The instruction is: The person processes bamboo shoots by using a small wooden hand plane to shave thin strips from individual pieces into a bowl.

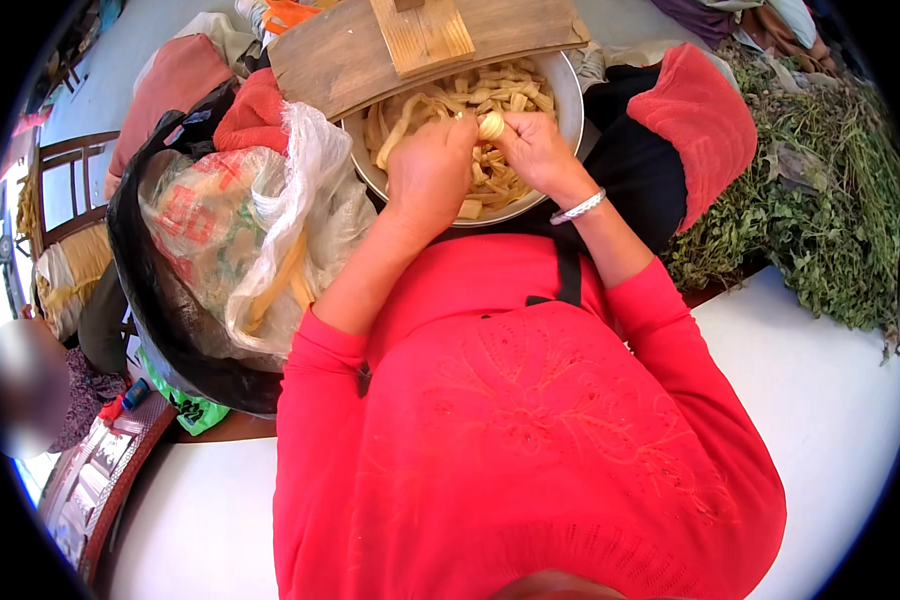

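Both of my hands are over a round metal basin [576,120] filled with short, pale yellow pieces [510,88] that look like cut strips of a dried food. Between my hands is a pale yellow, ridged strip [491,126], bent or folded at its end. My right hand [540,152] pinches it from the right. Fingers closed, my left hand [432,172] grips the strip's other side; its fingertips are partly hidden. A longer yellow strip [398,130] lies in the basin beside my left hand.
A curved wooden board [340,62] covers the basin's far part. Left of me stands a black bag [130,250] with a clear plastic bag [300,180] inside. Red cloth [695,120] lies right of the basin, near heaped green plants [810,210]. A wooden chair [70,170] stands far left.
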Tool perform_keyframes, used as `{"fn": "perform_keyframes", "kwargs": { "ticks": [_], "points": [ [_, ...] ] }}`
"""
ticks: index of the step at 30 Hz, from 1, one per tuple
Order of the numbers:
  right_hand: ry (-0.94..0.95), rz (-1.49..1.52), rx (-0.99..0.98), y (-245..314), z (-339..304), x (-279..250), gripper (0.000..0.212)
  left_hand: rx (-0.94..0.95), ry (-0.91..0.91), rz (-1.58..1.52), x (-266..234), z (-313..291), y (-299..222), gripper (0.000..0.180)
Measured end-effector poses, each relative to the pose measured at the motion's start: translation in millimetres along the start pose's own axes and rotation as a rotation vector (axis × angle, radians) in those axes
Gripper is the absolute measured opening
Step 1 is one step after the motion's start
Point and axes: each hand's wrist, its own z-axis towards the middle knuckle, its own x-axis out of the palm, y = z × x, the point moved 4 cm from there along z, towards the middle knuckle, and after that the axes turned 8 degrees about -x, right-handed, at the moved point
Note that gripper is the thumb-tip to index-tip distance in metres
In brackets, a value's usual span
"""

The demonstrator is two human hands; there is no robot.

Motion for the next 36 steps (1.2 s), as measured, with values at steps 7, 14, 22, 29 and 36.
{"fn": "perform_keyframes", "kwargs": {
  "ticks": [7,14,22,29,36],
  "points": [
    [0.151,1.195,0.319,3,-19,25,0.027,-0.039,-0.039,-0.405,8,-15,2,0.037],
    [-0.205,-0.036,-0.423,32,-1,4,0.010,-0.252,0.140,-0.404,-9,19,0,0.022],
    [-0.369,0.202,-0.378,66,-4,-2,0.006,-0.919,0.228,-1.535,29,1,18,0.016],
    [-0.293,0.313,-0.309,33,7,-15,0.021,-0.565,0.210,-0.861,2,-46,9,0.013],
    [0.048,0.056,-0.332,67,30,-60,0.043,0.039,-0.062,-0.081,-38,-1,3,0.013]
  ]
}}
